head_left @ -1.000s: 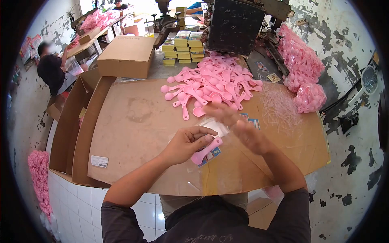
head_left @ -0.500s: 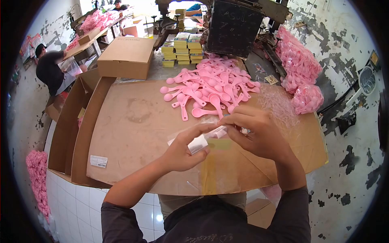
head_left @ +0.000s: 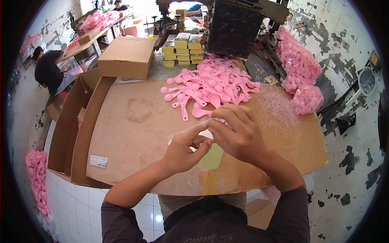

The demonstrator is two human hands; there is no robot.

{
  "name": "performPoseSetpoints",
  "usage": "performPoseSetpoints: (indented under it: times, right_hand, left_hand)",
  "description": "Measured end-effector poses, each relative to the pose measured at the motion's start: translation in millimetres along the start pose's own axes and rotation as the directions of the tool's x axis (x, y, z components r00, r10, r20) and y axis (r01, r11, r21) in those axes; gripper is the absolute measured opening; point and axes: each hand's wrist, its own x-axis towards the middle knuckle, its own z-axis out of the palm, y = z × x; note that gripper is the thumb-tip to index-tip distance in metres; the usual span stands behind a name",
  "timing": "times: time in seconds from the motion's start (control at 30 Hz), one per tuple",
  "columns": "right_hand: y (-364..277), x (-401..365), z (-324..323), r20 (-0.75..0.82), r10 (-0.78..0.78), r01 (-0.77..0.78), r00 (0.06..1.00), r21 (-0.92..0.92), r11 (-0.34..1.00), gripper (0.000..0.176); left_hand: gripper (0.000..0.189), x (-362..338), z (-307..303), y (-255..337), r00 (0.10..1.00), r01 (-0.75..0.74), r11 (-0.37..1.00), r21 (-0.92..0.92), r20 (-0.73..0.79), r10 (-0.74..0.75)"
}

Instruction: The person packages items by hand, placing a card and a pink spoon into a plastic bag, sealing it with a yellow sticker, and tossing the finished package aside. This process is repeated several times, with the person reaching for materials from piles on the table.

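Both my hands meet over the middle of the cardboard-covered table (head_left: 133, 133). My left hand (head_left: 188, 149) pinches clear plastic, with its thumb and fingertips close together. From the right, my right hand (head_left: 237, 131) has its fingertips closed at the top of the same clear plastic (head_left: 205, 132), mostly hidden by my fingers. A yellow-green card (head_left: 212, 157) shows below my fingers, with a bit of pink at its lower edge. Just beyond my hands lies a heap of pink plastic spoons (head_left: 214, 83).
A closed cardboard box (head_left: 125, 58) stands at the back left, above a long open carton (head_left: 73, 133). Stacks of yellow cards (head_left: 182, 48) sit behind the spoons, beside a black metal box (head_left: 233, 30). Bagged pink spoons (head_left: 300, 60) are right. A person (head_left: 50, 71) works far left.
My right hand has moved slightly left and closer to my left hand. The yellow-green card now shows more fully below my fingers. The person at the far left has shifted a little.
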Motion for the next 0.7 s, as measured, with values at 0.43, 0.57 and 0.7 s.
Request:
performPoseSetpoints:
  times: [0.43,0.57,0.7]
  right_hand:
    - [108.6,-52.4,-38.1,0.580,0.408,-0.689,0.705,0.697,0.199,0.008]
    - [222.4,-153.7,-54.8,0.457,0.683,-0.821,0.570,0.338,0.460,0.021]
    - [233.6,-198.9,-40.2,-0.003,0.581,-0.545,0.814,-0.352,0.761,0.041]
  left_hand:
    - [0.042,8.6,-8.5,-0.3,0.972,0.227,0.960,-0.164,0.094,-0.214]
    - [0.042,11.9,-12.9,-5.6,0.969,0.247,0.930,-0.273,0.094,-0.230]
    - [0.043,13.8,-12.4,-6.5,0.967,0.250,0.945,-0.209,0.098,-0.234]
